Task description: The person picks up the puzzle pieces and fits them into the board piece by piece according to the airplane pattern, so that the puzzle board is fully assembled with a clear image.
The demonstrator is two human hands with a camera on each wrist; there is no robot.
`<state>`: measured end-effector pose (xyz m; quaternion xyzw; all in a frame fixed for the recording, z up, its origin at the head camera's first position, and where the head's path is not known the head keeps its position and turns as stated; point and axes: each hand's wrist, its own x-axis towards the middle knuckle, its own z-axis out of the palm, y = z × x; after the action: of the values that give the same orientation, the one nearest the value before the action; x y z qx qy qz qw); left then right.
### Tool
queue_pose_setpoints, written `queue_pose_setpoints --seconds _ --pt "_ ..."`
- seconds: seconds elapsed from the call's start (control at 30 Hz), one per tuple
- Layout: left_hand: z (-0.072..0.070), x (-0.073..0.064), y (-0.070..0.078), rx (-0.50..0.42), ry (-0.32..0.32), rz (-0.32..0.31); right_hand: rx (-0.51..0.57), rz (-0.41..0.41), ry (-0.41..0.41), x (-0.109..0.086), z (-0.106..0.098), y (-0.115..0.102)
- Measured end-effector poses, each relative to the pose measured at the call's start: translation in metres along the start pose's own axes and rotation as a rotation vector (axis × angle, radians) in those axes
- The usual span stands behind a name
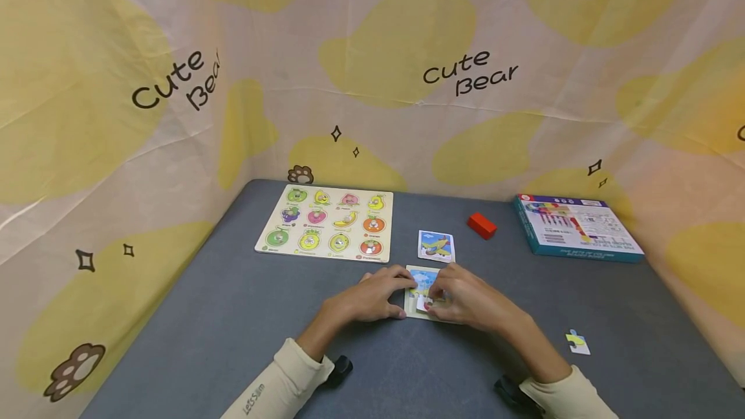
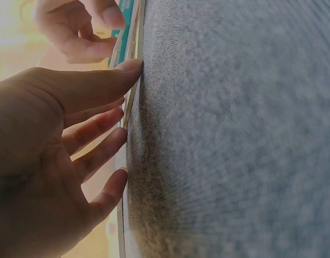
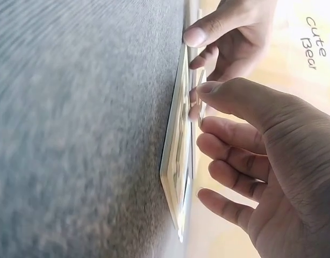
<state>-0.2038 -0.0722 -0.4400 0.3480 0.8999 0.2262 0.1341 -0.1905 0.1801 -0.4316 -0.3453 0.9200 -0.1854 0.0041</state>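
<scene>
Your left hand (image 1: 369,296) lay open with its fingers loosely extended, the fingertips and thumb meeting the left side of the puzzle tray (image 1: 429,316), probably to keep it from sliding. Your right hand (image 1: 468,299) pinched a puzzle piece (image 1: 422,304) between thumb and index finger over the tray's near part, its other fingers loosely bent, presumably so that the piece could be tilted or turned. The airplane card (image 1: 436,246) sat just beyond the tray's far edge, picture up, likely where you could check it at a glance. A loose piece (image 1: 577,343) lay to the right of your right forearm, apart from everything and well inside the table's right edge. Farther out, the fruit board (image 1: 332,238) took up the back left, the red block (image 1: 482,225) stood beyond the card, and the box (image 1: 582,228) reached close to the right edge. You had open room on the table (image 1: 419,374) between your forearms, while the printed curtain (image 1: 372,50) bounded the back.
</scene>
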Motion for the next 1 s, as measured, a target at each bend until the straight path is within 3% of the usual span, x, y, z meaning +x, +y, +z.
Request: queue_pose_setpoints --seconds 1.0 --pt "-0.0016 -0.0007 -0.0006 -0.013 0.005 -0.001 0.034 0.018 -0.078 0.0106 0.0082 -0.0059"
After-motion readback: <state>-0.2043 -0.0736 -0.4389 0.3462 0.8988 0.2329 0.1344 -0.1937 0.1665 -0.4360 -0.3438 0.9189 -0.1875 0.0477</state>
